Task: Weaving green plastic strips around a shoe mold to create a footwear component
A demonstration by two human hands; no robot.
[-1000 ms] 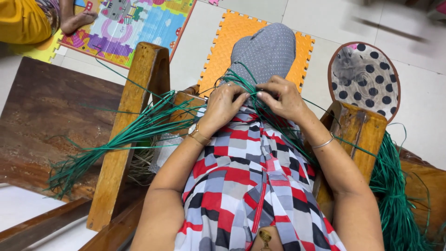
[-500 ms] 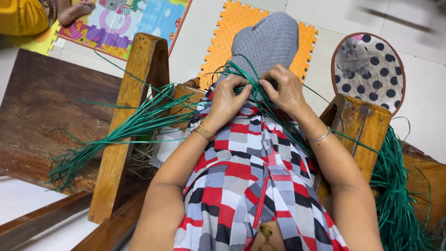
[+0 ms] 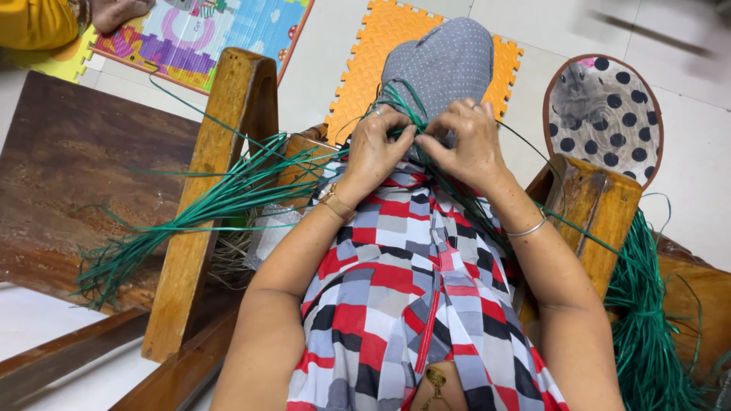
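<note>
My left hand (image 3: 373, 156) and my right hand (image 3: 464, 144) meet over my knee, which is covered in grey dotted cloth (image 3: 445, 61). Both pinch thin green plastic strands (image 3: 407, 125) between fingertips. A long bundle of the same green strands (image 3: 190, 217) fans out to the left, across a wooden frame post (image 3: 221, 167). More green strands (image 3: 647, 335) hang in a thick mass at the right, beside another wooden frame piece (image 3: 590, 209). My checked red, grey and black garment (image 3: 403, 289) fills the lower middle.
An orange foam mat (image 3: 358, 84) and a colourful play mat (image 3: 205, 38) lie on the tiled floor ahead. A polka-dot oval pad (image 3: 605, 114) lies at the right. A dark wooden board (image 3: 68, 175) sits at the left. Another person's foot (image 3: 118, 11) shows top left.
Both hands have shifted a little forward along my knee while still working the green strands; the fingers have closed tighter together.
</note>
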